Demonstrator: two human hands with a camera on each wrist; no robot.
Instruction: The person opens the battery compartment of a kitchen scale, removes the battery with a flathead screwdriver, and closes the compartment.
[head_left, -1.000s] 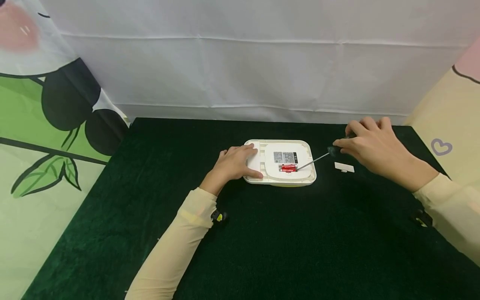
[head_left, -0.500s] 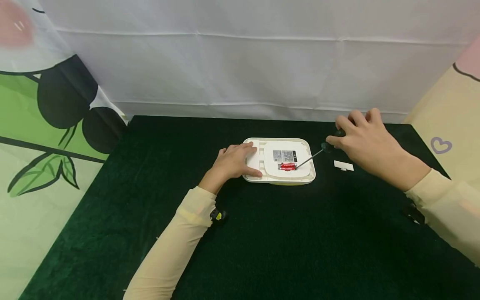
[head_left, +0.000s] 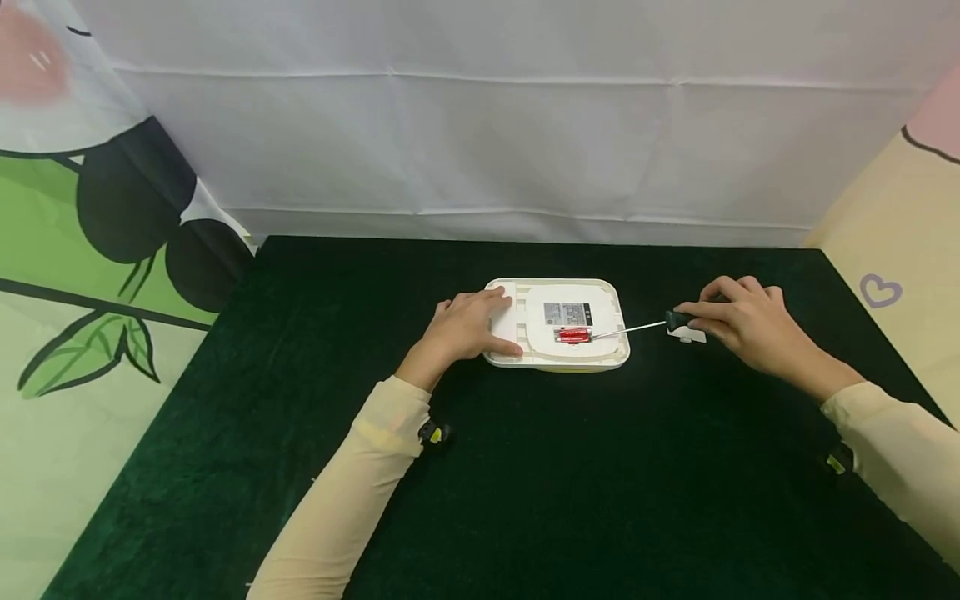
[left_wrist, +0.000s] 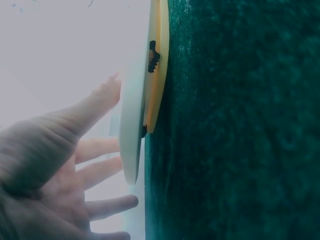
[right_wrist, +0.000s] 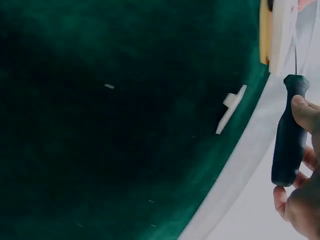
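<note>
Lower and nearer than half a second ago, the right hand (head_left: 753, 329) now sits close to the green cloth, so the screwdriver (head_left: 637, 327) it holds lies almost flat instead of slanting upward. Its fingers and thumb are curled round the dark handle (right_wrist: 289, 135), and the thin metal shaft reaches left to the red battery (head_left: 573, 335), the tip at or against the battery's right end. That battery sits in its bay in the underside of the white device (head_left: 557, 324), just below a grey printed label (head_left: 567, 313).

Unmoved, the left hand (head_left: 467, 327) rests flat on the left part of the device, fingers straight and slightly spread, thumb along the near edge. From the left wrist view the device (left_wrist: 137, 110) shows as a thin white shell with a yellowish rim lying on the cloth.

Beneath the right hand's fingertips lies a small white battery cover (head_left: 688, 335), partly hidden in the head view; the right wrist view shows it (right_wrist: 231, 107) on the green cloth (head_left: 525, 467), apart from the device.
</note>
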